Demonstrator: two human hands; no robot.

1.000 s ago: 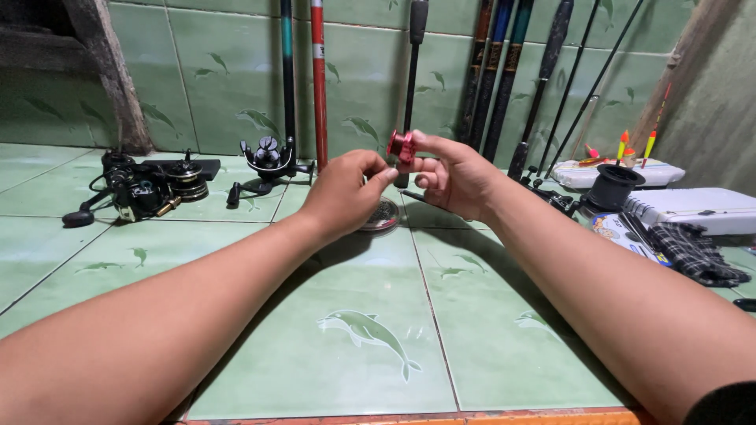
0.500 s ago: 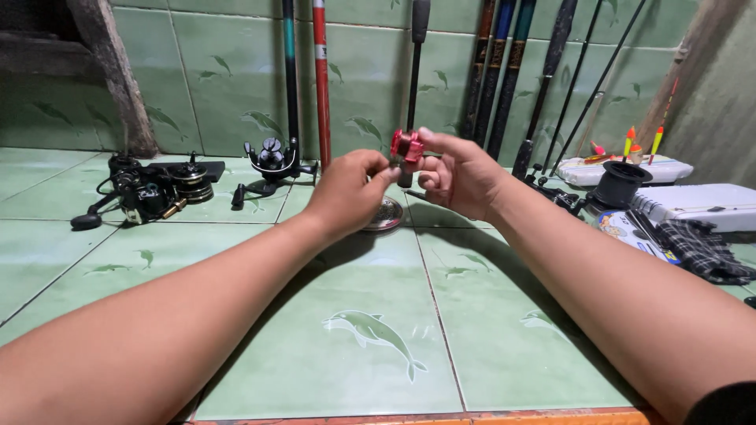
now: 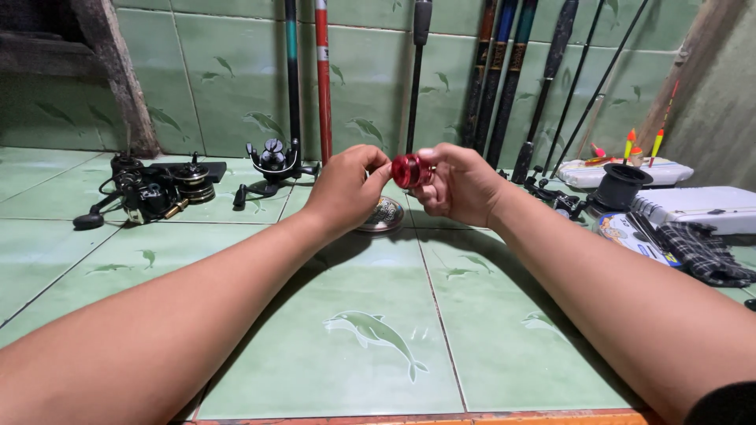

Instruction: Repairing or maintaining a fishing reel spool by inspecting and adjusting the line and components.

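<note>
Green glazed floor tiles (image 3: 370, 315) with dolphin prints run under everything here. At far left lie the dark metal fishing reels with gold trim (image 3: 153, 189), and near them a black spinning reel (image 3: 272, 161) stands at the foot of the fishing rods leaned against the tiled wall (image 3: 504, 79). Mid-frame, the left hand (image 3: 346, 189) has its fingertips pinched on one side of the small red metal fishing-reel spool (image 3: 409, 170), held in the air above the floor; the right hand (image 3: 461, 185) closes around its other side, thumb on top. Just below them a round silvery tin-like disc (image 3: 386, 214) rests on the tile; what it is cannot be told for sure. To the right sit a black line spool (image 3: 620, 182), a white tackle box with bright floats (image 3: 630, 169) and a checked cloth (image 3: 705, 252).

The likely risk: the spool is small and smooth, held only by fingertips, so a twist or a loosened pinch could let it fall on hard tile, denting it or sending it rolling among the gear
</note>
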